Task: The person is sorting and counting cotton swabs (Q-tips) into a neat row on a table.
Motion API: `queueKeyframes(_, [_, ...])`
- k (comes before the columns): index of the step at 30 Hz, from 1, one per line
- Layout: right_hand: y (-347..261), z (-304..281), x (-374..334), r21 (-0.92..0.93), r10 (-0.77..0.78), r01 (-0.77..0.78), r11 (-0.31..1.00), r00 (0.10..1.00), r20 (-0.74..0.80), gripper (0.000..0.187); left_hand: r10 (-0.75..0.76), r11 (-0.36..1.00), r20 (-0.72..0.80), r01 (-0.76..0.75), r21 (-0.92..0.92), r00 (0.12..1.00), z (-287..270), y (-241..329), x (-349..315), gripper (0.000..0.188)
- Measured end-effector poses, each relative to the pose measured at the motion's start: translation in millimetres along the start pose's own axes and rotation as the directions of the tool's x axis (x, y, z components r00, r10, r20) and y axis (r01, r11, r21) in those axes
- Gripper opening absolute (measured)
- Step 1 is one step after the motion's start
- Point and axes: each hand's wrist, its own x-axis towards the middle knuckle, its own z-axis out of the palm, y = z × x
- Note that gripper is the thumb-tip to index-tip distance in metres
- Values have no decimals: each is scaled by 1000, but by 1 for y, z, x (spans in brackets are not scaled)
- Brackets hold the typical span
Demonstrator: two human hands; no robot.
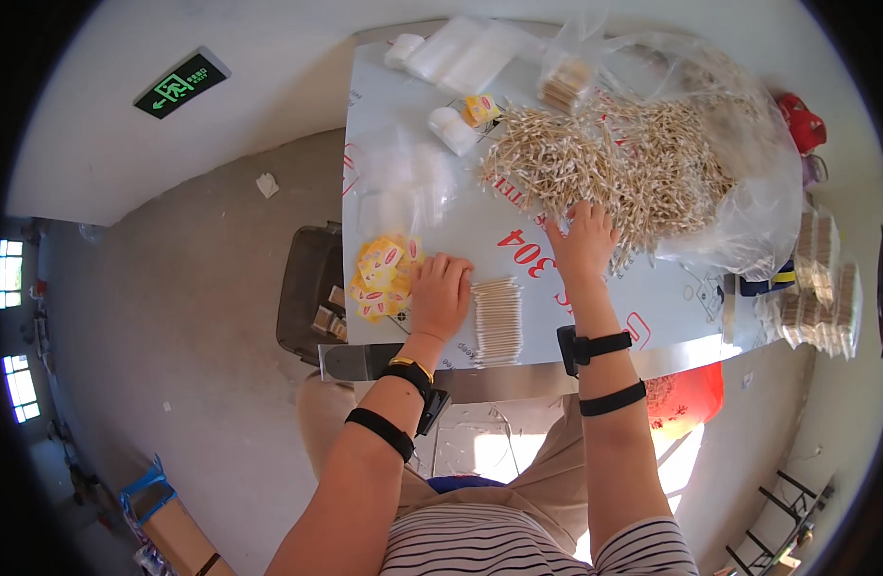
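A neat row of cotton swabs (pixel 498 323) lies side by side on the metal-topped table (pixel 533 274). Just left of it rests my left hand (pixel 441 300), palm down, fingers lying on the surface and holding nothing I can see. Its fingers are between that row and a heap of small yellow cards (pixel 384 276). My right hand (pixel 585 245) reaches to the near edge of a large loose pile of cotton swabs (pixel 619 158). Its fingers are apart, touching or just over the swabs; no swab shows clearly in them.
Clear plastic bags (pixel 408 182) lie at the table's left, more plastic sleeves (pixel 465 58) at the back. A big clear bag (pixel 749 197) surrounds the pile's right side. Packed swab bundles (pixel 821 298) are stacked at right. A dark bin (pixel 307 288) stands left, a red bag (pixel 691 398) below.
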Motion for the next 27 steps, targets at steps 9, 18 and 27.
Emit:
queueKeyframes(9, [-31,22,13,39,-177,179,983,983,-49,21,-11,999,14,12,-38,1000,5,3,0,9])
queueKeyframes(18, [12,-22,-54,657,-21,-118,745,979,201,14,-13,999,5,13,-33,1000,-3,4,0,9])
queueKeyframes(27, [20,-91,-136,891,-145,-298,341,920,364,13,-185,808,52,182,-560,981,-32,31,-11,18])
